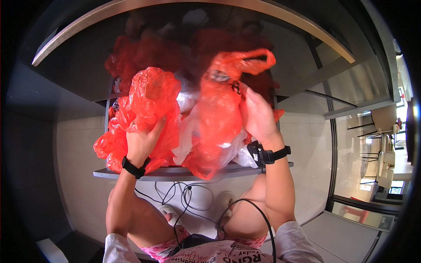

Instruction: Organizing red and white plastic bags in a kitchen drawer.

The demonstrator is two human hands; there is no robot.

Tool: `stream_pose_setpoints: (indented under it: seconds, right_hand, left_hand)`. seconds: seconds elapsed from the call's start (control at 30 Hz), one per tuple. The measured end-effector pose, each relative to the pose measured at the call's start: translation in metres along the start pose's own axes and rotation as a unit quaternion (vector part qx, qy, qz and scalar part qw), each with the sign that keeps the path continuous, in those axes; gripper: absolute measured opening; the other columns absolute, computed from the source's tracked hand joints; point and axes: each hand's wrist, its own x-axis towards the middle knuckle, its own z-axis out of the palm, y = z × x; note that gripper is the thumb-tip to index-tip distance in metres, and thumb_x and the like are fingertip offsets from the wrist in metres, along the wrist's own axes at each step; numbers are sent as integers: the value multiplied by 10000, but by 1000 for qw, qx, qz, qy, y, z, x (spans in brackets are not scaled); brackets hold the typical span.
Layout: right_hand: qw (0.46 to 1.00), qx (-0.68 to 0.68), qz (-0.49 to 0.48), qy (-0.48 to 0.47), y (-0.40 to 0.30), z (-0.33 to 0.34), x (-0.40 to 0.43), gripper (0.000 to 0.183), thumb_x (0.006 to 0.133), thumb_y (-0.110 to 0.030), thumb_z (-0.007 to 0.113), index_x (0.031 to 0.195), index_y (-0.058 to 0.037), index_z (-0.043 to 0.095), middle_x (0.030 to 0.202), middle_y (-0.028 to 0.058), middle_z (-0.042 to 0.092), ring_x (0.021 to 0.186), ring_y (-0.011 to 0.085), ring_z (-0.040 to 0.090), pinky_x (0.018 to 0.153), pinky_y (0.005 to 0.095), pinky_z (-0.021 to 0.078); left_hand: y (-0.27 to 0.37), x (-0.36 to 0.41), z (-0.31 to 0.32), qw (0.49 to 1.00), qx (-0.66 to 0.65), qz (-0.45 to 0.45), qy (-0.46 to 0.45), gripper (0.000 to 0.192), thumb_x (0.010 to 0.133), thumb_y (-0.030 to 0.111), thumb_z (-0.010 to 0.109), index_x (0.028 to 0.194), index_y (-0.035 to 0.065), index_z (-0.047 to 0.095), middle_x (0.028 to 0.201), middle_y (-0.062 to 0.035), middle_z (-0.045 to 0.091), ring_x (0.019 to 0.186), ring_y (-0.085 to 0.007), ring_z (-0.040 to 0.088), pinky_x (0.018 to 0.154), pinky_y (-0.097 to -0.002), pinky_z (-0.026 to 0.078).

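An open drawer [174, 171] in front of me is heaped with crumpled red plastic bags [113, 144], with white and clear plastic bags [189, 131] among them. My left hand [144, 134] reaches into a bunched red bag [154, 88] at the left, its fingers partly covered by the plastic. At the right, my right hand [258, 115] is beside a red plastic bag [220, 111] with a looped handle and dark printing; the bag is blurred and stretches down over the drawer front. The right fingertips are behind the plastic, so their grip is unclear.
A dark glossy cabinet front with a long metal handle [315, 33] overhangs the drawer and mirrors the bags. Black cables [189, 197] run over the tiled floor [302, 141] between my legs and across my lap. Chairs [384, 167] stand far off at the right.
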Motion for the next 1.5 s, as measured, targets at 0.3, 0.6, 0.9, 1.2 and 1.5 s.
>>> stream_pose_setpoints:
  seconds: [0.3,0.6,0.9,1.2,1.5]
  right_hand:
    - [970,-208,-89,-85,-1,35,-5,509,810,25,662,1314,-25,614,977,-26,583,893,84,540,805,251,474]
    - [685,-610,-368,-151,20,76,-29,191,702,-73,714,872,-100,632,899,57,565,933,246,595,836,418,463]
    - [581,-634,-492,-138,44,94,-41,81,755,-219,668,745,-164,608,1041,13,592,1068,199,579,1001,444,432]
    - [608,-696,-345,-163,-23,28,-48,49,700,-40,687,742,-56,668,1051,40,687,1142,239,606,1066,475,415]
    - [675,-635,-328,-182,6,43,-50,234,728,-74,728,960,-70,698,1304,122,604,1222,315,578,1049,465,466]
  left_hand:
    - [10,-8,-25,952,-305,2,15,900,851,271,836,1540,56,297,1432,-120,534,1238,-264,574,1040,-389,475]
    - [32,-4,-21,931,-217,211,205,1241,750,636,826,1627,117,117,1636,-214,232,1416,-355,419,1142,-507,393]
    - [35,1,-35,919,134,371,-2,270,746,105,778,980,11,681,1042,-130,705,993,-373,650,857,-480,518]
    - [-17,17,-47,959,122,120,227,205,813,-45,573,1012,1,578,707,-211,517,663,-467,513,607,-412,480]
    - [-2,21,-50,948,142,191,212,164,847,-28,627,1009,-44,612,1400,-188,573,1346,-373,497,1081,-410,409]
